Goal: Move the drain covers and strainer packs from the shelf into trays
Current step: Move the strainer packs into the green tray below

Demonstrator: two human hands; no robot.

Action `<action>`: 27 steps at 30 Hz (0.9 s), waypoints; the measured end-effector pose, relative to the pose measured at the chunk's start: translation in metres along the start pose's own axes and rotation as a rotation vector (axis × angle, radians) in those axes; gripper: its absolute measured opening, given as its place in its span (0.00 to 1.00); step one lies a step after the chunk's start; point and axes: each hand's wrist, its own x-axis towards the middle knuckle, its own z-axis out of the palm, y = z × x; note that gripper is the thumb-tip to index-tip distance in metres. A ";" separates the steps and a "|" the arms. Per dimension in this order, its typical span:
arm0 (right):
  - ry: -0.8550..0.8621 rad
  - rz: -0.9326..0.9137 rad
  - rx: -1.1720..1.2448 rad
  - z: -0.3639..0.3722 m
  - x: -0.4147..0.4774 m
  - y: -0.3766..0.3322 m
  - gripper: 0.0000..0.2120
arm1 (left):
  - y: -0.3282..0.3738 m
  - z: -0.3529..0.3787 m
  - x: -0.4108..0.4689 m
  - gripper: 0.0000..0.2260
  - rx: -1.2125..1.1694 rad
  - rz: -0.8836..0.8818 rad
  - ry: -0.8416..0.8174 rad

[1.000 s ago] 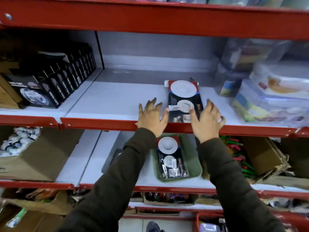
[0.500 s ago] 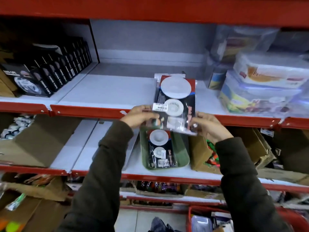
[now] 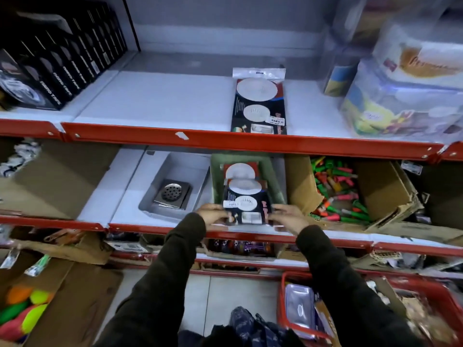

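Strainer pack (image 3: pixel 246 204), black with white discs, gripped by left hand (image 3: pixel 213 216) and right hand (image 3: pixel 288 217).

At your ten o'clock, black boxes (image 3: pixel 62 68) stand in a row. At two o'clock, clear plastic containers (image 3: pixel 406 96) are stacked. At three o'clock, a torn cardboard box (image 3: pixel 385 194) holds colourful small items (image 3: pixel 335 189); a red basket (image 3: pixel 426 291) sits at five o'clock.

Legible text, placed relative to the strainer pack on the upper shelf (image 3: pixel 259 102):

- Row of black boxes (image 3: pixel 62 71), far left of that pack: white vertical lettering on each spine, apparently "TURBO TYRE"; reading uncertain.
- White price sticker (image 3: pixel 276 120) on the pack itself: print too small to read.
- Red lettering down the pack's right edge: illegible.
- Clear containers (image 3: pixel 413 78), to its right: orange script label, blurred.
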 end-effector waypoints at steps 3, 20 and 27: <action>0.179 -0.071 -0.271 0.011 0.010 -0.004 0.24 | 0.001 0.016 0.010 0.17 0.089 0.066 0.226; 0.841 -0.521 -0.943 -0.009 -0.018 -0.198 0.19 | 0.198 0.035 -0.050 0.23 1.199 0.597 0.856; 0.203 -0.426 0.289 -0.040 -0.041 -0.235 0.04 | 0.238 0.009 -0.076 0.15 0.160 0.500 0.224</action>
